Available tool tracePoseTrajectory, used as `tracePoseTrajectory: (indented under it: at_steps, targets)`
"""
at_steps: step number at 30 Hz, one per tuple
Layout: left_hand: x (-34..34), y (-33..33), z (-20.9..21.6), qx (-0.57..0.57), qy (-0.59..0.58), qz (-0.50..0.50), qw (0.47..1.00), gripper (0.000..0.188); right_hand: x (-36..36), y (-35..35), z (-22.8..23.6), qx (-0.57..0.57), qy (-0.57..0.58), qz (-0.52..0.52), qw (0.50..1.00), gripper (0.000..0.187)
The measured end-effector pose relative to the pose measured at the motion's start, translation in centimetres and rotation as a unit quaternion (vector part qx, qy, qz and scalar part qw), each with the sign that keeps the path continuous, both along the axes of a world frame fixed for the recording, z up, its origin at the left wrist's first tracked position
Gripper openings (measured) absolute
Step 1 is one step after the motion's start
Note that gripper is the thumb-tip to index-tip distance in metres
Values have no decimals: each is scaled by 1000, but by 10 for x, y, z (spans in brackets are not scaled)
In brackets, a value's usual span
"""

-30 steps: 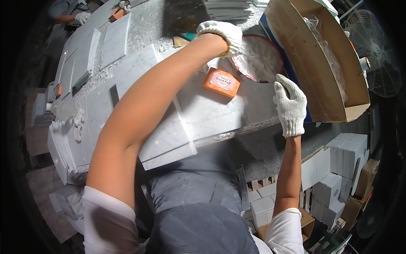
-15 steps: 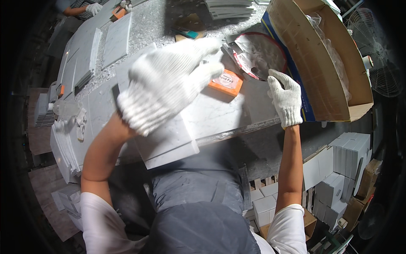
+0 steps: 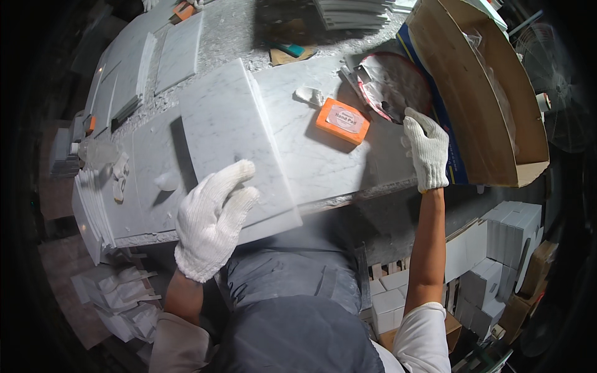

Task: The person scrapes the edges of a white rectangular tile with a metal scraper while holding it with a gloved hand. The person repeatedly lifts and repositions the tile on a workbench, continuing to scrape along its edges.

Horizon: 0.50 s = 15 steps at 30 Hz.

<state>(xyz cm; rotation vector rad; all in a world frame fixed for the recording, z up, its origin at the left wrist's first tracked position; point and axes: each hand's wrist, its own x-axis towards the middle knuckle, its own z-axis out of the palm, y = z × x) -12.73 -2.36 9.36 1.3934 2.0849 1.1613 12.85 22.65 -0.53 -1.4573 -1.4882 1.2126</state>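
My left hand [image 3: 214,221], in a white knitted glove, is over the near left part of a small stack of white marble tiles [image 3: 230,118]. Its fingers stretch forward, thumb apart, and nothing shows between them. My right hand [image 3: 428,152], gloved the same way, is between a red-rimmed round container [image 3: 398,84] and a long cardboard box [image 3: 491,93]. Its fingers are loosely bent, thumb apart, with no object visible in them. An orange hand pad [image 3: 343,121] with a pale label lies on the marble surface between my hands.
A crumpled white scrap [image 3: 309,95] lies beside the pad. Farther back are a teal tool [image 3: 289,50] and stacked tiles [image 3: 354,13]. More tiles [image 3: 134,71] and a clear bottle [image 3: 96,152] are on the left. White boxes [image 3: 485,283] stand below right, a fan [image 3: 544,81] beyond.
My left hand has moved down and toward me, from above the tiles to their near left part, uncovering the stack and the white scrap. My right hand has barely moved.
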Motion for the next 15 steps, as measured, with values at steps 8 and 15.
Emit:
tracePoseTrajectory:
  at_steps: [8, 15]
  targets:
    - [-11, -38, -20, 52, -102, 96, 989, 26, -6, -33, 25, -16, 53, 21, 998, 31]
    - [-4, -57, -35, 120, -202, 129, 963, 28, -39, -130, 28, -166, 133, 123, 969, 37]
